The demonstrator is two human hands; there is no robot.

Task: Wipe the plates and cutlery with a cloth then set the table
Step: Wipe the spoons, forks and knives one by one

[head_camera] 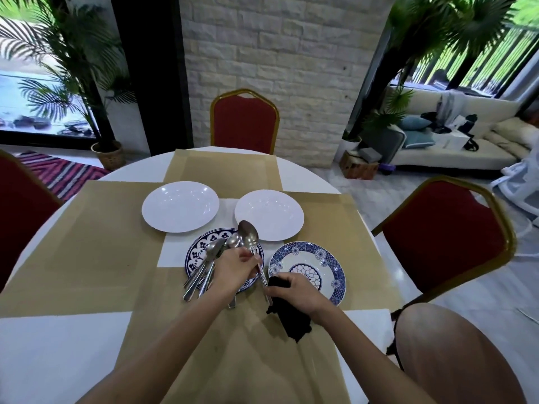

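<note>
Left hand (233,268) holds spoon (248,236); right hand (294,290) grips black cloth (294,322).

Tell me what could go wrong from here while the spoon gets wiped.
1. The left hand holds the spoon by its handle alone. A tug from the black cloth in the right hand might pull it loose onto the white plate nearby.
2. The piled cutlery overhangs the dark blue plate. The left forearm above it could knock pieces off.
</note>
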